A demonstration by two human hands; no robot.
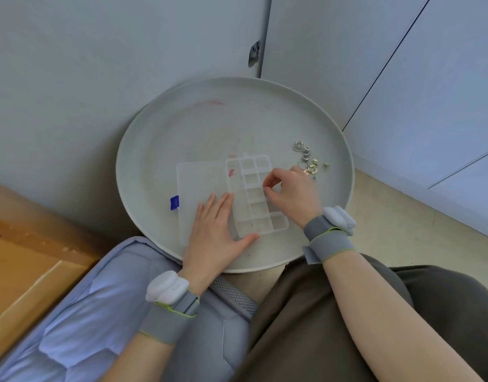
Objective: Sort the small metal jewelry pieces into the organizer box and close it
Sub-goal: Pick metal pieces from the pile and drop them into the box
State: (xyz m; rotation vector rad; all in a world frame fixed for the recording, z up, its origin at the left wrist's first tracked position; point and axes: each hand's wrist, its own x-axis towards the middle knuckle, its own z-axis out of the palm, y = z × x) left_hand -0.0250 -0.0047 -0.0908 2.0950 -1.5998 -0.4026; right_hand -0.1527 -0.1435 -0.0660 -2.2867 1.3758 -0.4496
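A clear plastic organizer box lies open on a round grey tray, its lid folded flat to the left with a blue clasp. My left hand rests flat with straight fingers on the lid and the box's near corner. My right hand hovers over the right-hand compartments with thumb and forefinger pinched together; whatever sits between them is too small to make out. A heap of small silver and gold jewelry pieces lies on the tray just right of the box.
The tray sits on the floor against a pale wall corner. A lilac padded cushion lies at lower left beside a wooden board. My knee in dark fabric is at the tray's near edge. Both wrists wear grey bands with white devices.
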